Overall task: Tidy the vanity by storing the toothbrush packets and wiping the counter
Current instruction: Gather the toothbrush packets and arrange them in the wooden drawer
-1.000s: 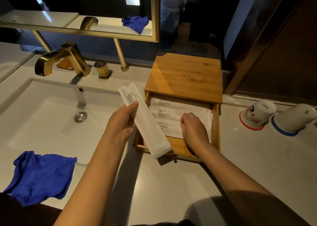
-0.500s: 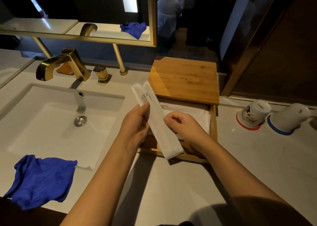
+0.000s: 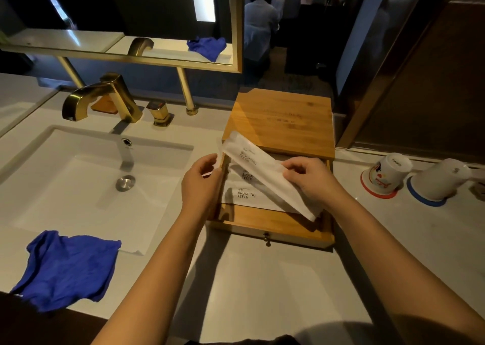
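A white toothbrush packet [image 3: 265, 171] printed "BRUSHING TEETH" hangs slantwise over the open drawer [image 3: 270, 228] of a wooden box [image 3: 280, 119]. My left hand [image 3: 202, 187] pinches its upper left end. My right hand [image 3: 309, 180] pinches it near the middle, from the right side. Under it, more white packets [image 3: 248, 195] lie flat in the drawer. A crumpled blue cloth [image 3: 65, 268] rests on the white counter [image 3: 262, 292] at the sink's front left corner, away from both hands.
A white sink [image 3: 78, 187] with a gold faucet [image 3: 105, 95] lies to the left. Two upturned cups [image 3: 385, 174] [image 3: 438, 179] stand on coasters at the right. A gold-framed mirror [image 3: 236, 30] hangs behind. A dark door frame stands beyond the box.
My right hand left the packets in the drawer and took hold of the packet that my left hand held. The packet swung right, and now lies slantwise over the drawer.
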Action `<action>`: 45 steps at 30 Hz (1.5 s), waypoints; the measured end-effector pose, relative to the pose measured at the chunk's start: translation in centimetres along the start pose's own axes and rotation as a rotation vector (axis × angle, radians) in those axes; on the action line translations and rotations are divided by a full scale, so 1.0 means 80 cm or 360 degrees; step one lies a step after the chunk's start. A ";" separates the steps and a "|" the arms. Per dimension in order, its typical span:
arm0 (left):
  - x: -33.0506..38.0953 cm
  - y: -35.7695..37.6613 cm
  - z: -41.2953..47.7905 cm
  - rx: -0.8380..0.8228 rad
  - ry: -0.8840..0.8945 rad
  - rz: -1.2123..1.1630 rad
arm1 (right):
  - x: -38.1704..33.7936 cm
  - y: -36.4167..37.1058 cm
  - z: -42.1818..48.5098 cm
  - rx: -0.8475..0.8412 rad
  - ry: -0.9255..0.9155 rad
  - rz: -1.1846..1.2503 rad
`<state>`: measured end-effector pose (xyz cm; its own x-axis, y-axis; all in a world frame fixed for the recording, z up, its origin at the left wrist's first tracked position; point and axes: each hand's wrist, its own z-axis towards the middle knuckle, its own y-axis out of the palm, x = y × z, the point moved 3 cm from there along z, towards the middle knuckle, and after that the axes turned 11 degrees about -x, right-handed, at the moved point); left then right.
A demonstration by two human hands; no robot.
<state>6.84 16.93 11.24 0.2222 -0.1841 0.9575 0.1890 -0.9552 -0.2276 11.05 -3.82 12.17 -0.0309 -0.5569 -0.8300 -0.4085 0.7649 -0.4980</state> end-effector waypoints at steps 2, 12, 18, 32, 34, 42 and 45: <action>-0.015 -0.004 0.007 -0.0081 -0.0106 0.0174 | 0.009 -0.011 0.001 0.0003 0.0070 -0.0209; -0.040 0.008 0.007 -0.0460 -0.0296 0.0112 | 0.023 0.019 -0.010 -0.0599 0.0098 -0.0623; -0.043 0.010 0.010 -0.0431 -0.0304 0.0106 | 0.033 0.047 -0.010 -0.0527 0.0084 -0.0535; -0.054 0.009 0.017 -0.0427 -0.0310 0.0090 | 0.056 0.072 -0.010 -0.0008 -0.0026 -0.1036; -0.054 0.010 0.018 -0.0434 -0.0319 0.0059 | 0.059 0.076 -0.006 0.0034 0.0070 -0.1012; -0.052 0.010 0.017 -0.0422 -0.0306 0.0002 | 0.046 0.081 -0.004 -0.0025 0.0215 -0.1061; -0.050 0.009 0.016 -0.0417 -0.0305 0.0034 | 0.041 0.080 -0.006 -0.0014 0.0222 -0.1086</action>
<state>7.31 17.24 6.99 0.4041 -0.1819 0.8965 -0.0650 -0.9833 -0.1702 7.89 -0.91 6.42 0.1187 -0.9490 -0.2920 -0.3854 0.2270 -0.8944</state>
